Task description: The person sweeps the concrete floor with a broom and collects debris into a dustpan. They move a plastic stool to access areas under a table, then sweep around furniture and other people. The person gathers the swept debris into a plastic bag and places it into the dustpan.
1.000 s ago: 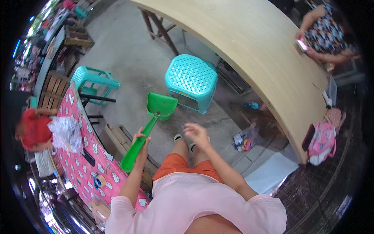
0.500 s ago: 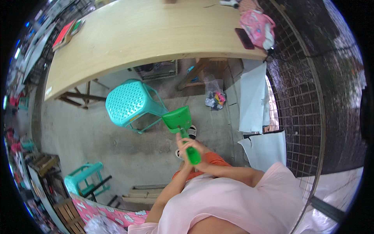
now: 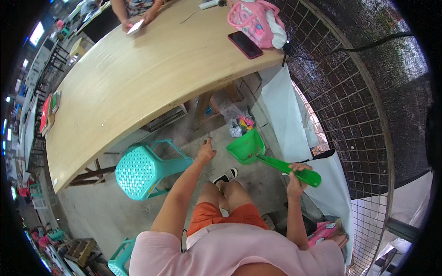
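Note:
A green long-handled dustpan (image 3: 248,148) is held out to my right, its scoop facing up with small bits of debris in it. My right hand (image 3: 297,179) is closed round its handle near the end. My left hand (image 3: 206,151) reaches forward above the floor, at least one finger stretched out and the others partly bent; nothing shows in it. A clear plastic bag (image 3: 236,122) with colourful scraps lies on the floor just beyond the scoop. Left of my left hand, a turquoise plastic stool (image 3: 136,172) stands tilted in the view, by the table.
A long wooden table (image 3: 138,78) spans the far side, bearing a phone (image 3: 245,44), a pink bag (image 3: 258,23) and a red book (image 3: 46,112). Another person's hands (image 3: 138,23) hold a white item at its far edge. Wire mesh (image 3: 350,106) and white sheeting (image 3: 287,110) line the right.
My left hand has left the dustpan's handle and moved forward. My right hand has carried the dustpan to the right. The view has turned, and another person's hands have come into sight.

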Tool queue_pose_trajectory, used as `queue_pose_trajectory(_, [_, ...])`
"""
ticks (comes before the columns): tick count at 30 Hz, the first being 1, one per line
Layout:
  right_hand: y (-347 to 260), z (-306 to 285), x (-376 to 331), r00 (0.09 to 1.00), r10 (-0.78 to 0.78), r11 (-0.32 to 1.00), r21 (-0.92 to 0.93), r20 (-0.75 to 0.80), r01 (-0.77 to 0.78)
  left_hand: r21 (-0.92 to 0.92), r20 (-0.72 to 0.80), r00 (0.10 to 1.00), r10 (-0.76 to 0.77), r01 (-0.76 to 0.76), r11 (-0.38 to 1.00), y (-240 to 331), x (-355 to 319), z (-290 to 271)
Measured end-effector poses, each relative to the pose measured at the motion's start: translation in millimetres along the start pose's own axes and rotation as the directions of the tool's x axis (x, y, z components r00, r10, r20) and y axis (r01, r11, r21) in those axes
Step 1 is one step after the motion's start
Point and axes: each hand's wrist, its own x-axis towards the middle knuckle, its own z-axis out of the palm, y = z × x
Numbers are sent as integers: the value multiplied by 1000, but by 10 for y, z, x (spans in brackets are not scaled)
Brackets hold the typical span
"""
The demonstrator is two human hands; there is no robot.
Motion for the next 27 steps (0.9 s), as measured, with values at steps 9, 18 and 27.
queue_pose_trajectory(9, [705,-182,412,930,-214,976,-41,-299,212,317,114,993,-29,-9,948,290,1871,520])
queue_pose_trajectory(18, [1596,-389,604,897,-298,954,-62,-327,294,539,-144,938,317,-194,820,-338,4328,1340])
queue_pose_trajectory(27, [1683,-509,660,880,-355,935,-111,-315,337,355,-86,918,387,-334,873,-78,5051,1754])
